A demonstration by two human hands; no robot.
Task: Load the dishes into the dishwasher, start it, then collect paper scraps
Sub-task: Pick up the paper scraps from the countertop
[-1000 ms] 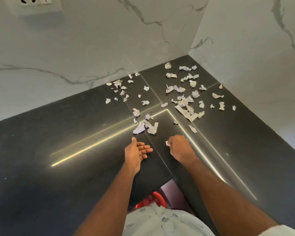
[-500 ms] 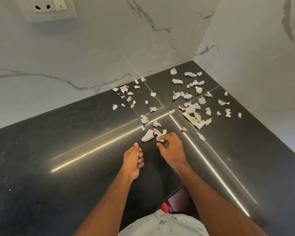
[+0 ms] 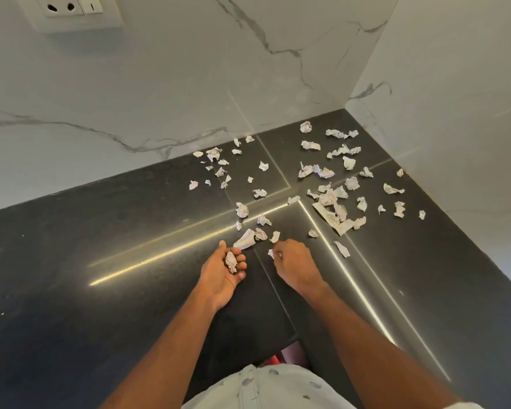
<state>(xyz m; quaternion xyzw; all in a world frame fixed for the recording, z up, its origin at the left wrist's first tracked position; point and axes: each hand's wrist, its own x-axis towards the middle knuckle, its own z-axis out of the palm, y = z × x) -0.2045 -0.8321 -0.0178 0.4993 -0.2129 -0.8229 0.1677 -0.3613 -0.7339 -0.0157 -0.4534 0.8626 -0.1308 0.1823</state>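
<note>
Black counter (image 3: 101,261) w/ marble walls (image 3: 160,84), socket (image 3: 68,7) top-left.

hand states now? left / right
Left hand: cupped palm-up, holds crumpled paper scraps.
Right hand: pinches a small paper scrap at its fingertips.
</note>
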